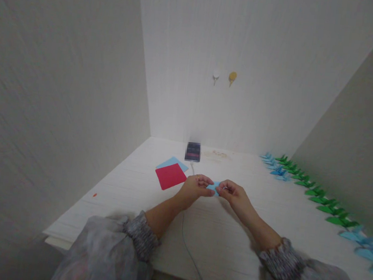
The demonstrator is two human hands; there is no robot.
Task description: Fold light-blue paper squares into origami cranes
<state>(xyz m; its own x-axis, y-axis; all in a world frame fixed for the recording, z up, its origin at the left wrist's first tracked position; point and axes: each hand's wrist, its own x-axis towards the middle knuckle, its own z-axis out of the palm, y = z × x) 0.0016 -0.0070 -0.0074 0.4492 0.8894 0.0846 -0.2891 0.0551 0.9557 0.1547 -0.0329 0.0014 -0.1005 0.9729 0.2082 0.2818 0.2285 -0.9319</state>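
Observation:
A small folded piece of light blue paper point(213, 186) is held between my two hands above the white table. My left hand point(197, 187) pinches its left side with thumb and fingers, and a ring shows on one finger. On the other side my right hand point(232, 193) grips the paper's right edge between thumb and fingertips. The fingers cover much of the paper, so its exact folded shape cannot be made out. Just left of my left hand lies a red paper sheet point(170, 176), overlapping a light blue sheet point(174, 161).
A phone point(193, 152) stands near the back wall, its white cable point(191, 257) running down the white table point(128, 196). Along the right side stretch rows of green folded paper figures point(321, 199) and blue ones point(364, 245). Two hooks point(232, 76) hang on the wall.

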